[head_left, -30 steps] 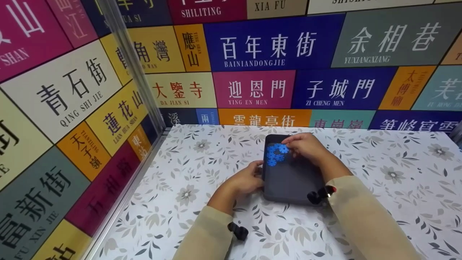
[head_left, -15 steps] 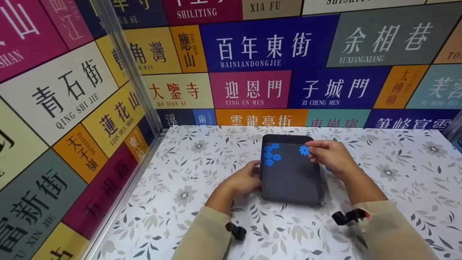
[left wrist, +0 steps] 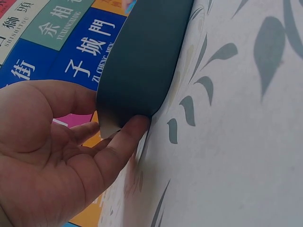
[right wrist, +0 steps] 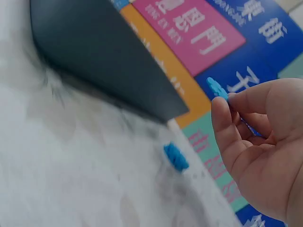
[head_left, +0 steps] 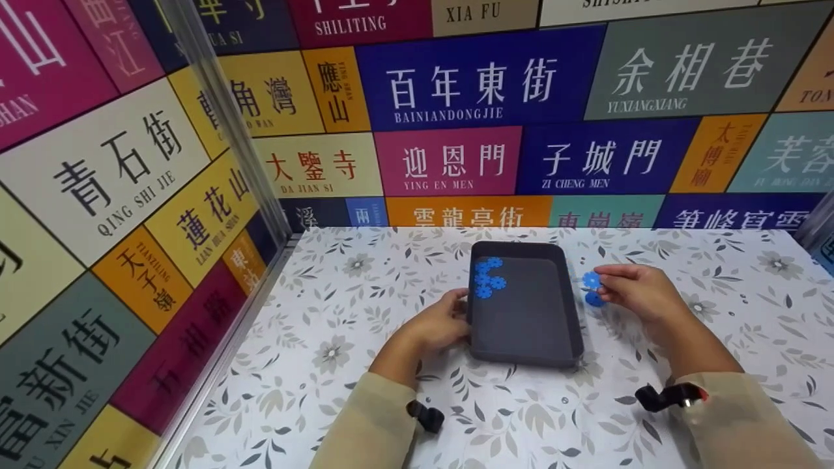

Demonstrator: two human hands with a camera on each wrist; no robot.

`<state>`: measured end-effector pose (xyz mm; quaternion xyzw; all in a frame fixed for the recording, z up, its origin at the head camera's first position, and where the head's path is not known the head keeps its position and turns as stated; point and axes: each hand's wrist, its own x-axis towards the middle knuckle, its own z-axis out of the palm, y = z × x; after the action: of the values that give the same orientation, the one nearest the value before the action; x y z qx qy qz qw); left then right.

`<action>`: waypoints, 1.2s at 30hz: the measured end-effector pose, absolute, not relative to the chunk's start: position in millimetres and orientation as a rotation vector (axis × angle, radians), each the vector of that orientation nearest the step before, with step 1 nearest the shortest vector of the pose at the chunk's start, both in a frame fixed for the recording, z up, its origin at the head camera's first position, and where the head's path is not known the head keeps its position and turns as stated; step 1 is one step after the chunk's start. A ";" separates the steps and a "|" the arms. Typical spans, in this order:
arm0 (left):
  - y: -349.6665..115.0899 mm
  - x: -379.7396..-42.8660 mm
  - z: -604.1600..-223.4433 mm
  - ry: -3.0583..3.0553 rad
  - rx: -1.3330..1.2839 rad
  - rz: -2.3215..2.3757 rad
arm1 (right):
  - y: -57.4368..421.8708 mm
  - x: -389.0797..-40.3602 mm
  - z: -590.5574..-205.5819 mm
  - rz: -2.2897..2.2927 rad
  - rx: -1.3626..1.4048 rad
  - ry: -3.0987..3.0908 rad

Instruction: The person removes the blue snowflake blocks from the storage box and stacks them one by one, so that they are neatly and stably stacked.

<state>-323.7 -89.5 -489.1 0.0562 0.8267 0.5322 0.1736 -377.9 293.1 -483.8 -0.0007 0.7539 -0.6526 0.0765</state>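
In the head view, a dark grey tray (head_left: 528, 326) lies on the table with several blue flower-shaped plastic discs (head_left: 485, 280) clustered at its upper left. My left hand (head_left: 438, 326) holds the tray's left side; the left wrist view shows thumb and fingers pinching the tray wall (left wrist: 142, 56). To the right of the tray, my right hand (head_left: 642, 292) pinches a blue disc (head_left: 591, 280) between thumb and fingers, raised above the table. Just below that one, a second blue disc (head_left: 593, 299) sits on the tablecloth, also visible in the right wrist view as a blue disc (right wrist: 176, 157).
The table wears a white leaf-and-flower cloth (head_left: 335, 352). Panels with large printed characters (head_left: 482, 85) stand behind and to the left, meeting at a metal corner post (head_left: 251, 130). The tray's raised right wall (head_left: 573, 312) lies between my two hands.
From over the tray's upper left, my right hand has moved right with a blue disc, past the tray's right wall. The left hand keeps holding the tray's left side.
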 end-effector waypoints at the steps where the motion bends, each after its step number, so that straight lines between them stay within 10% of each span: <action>1: -89.4 -323.5 -489.5 2.326 0.158 1.530 | 296.0 -378.9 -487.0 -1.942 0.009 2.264; 36: -88.7 -324.4 -490.3 2.263 0.161 1.586 | 305.2 -386.9 -516.6 -1.671 0.182 2.446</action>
<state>-324.4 -88.7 -490.3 0.0571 0.8032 0.5631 0.1857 -386.9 305.2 -516.6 0.0612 0.8210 -0.5609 0.0866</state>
